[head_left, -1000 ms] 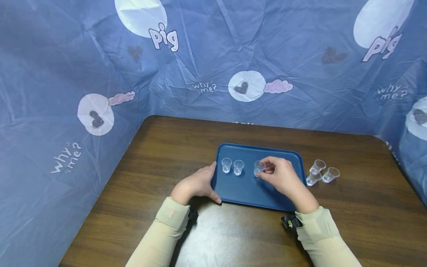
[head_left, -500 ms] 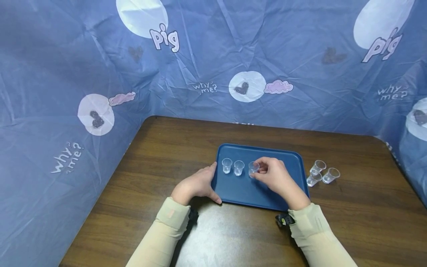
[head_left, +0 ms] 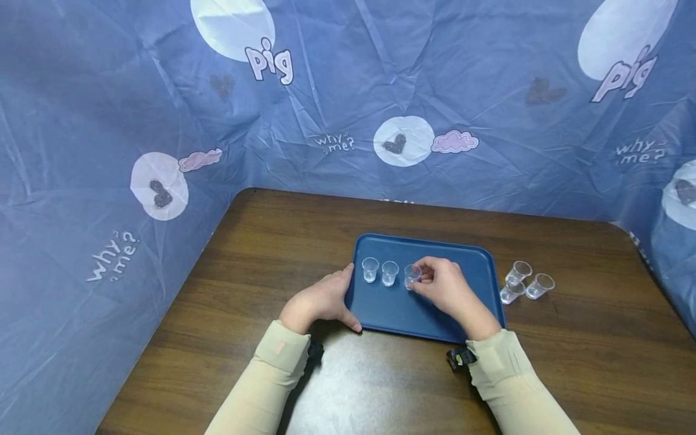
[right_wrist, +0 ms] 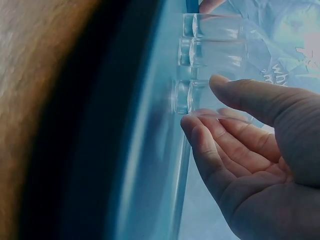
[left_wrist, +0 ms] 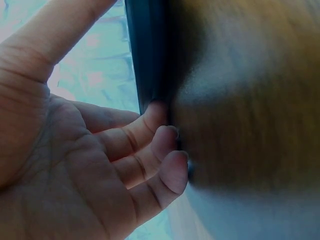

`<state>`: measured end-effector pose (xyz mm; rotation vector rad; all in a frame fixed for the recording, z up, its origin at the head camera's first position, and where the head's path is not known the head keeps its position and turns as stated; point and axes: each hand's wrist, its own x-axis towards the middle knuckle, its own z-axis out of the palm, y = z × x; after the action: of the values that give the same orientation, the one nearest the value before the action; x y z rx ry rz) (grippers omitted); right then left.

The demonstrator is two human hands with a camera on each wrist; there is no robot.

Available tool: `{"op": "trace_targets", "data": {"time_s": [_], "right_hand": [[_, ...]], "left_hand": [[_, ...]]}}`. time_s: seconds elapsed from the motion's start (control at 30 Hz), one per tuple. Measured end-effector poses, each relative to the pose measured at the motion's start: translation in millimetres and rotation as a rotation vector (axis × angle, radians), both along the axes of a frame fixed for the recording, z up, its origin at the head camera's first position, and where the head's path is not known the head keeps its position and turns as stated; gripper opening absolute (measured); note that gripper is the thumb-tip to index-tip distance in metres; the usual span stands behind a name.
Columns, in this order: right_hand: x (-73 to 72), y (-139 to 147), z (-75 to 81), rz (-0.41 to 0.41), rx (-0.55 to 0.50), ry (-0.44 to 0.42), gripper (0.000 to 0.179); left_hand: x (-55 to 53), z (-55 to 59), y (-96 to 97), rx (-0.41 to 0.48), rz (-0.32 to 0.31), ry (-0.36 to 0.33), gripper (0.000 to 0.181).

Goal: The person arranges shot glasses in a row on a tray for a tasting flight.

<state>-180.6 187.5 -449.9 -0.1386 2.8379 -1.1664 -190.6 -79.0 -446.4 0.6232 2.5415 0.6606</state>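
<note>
A blue tray (head_left: 405, 320) lies on the table. My left hand (head_left: 321, 300) rests against its left rim, thumb at the near corner; in the left wrist view the fingertips (left_wrist: 172, 170) touch the tray's edge. My right hand (head_left: 447, 287) pinches a small clear shot glass (head_left: 409, 279) upright on the tray between thumb and fingers. To its left stand two more shot glasses, the middle one (head_left: 389, 273) and the leftmost one (head_left: 370, 270). In the right wrist view the pinched glass (right_wrist: 184, 97) has its base at the tray surface, partly hidden by the thumb.
Right of the tray, three more clear shot glasses stand close together on the wooden table (head_left: 244, 260): a back one (head_left: 520, 270), a front one (head_left: 511, 293) and a right one (head_left: 540, 286). A blue printed cloth (head_left: 337, 78) surrounds the table's back and sides.
My right hand has slid left along the tray with its shot glass, bringing it closer to the other two, and has nearly stopped. The left hand stays in place.
</note>
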Motion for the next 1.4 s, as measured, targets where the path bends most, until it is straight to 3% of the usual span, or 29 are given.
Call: {"op": "trace_targets", "data": {"time_s": [0.5,0.83,1.4], "right_hand": [[1.3,-1,-3.7,-0.011,-0.014,-0.001,0.032],[6.4,10,-2.7,0.002,-0.063,0.010,0.037],[20.1,32,17.1,-0.018,-0.019,0.086,0.039]], "left_hand": [[-1.2,-3.2,0.2,0.028,-0.012,0.042,0.137],[-0.8,-2.1,0.4,0.027,-0.008,0.031,0.137],[-0.7,-1.1,0.1,0.009,0.002,-0.003,0.136]]}}
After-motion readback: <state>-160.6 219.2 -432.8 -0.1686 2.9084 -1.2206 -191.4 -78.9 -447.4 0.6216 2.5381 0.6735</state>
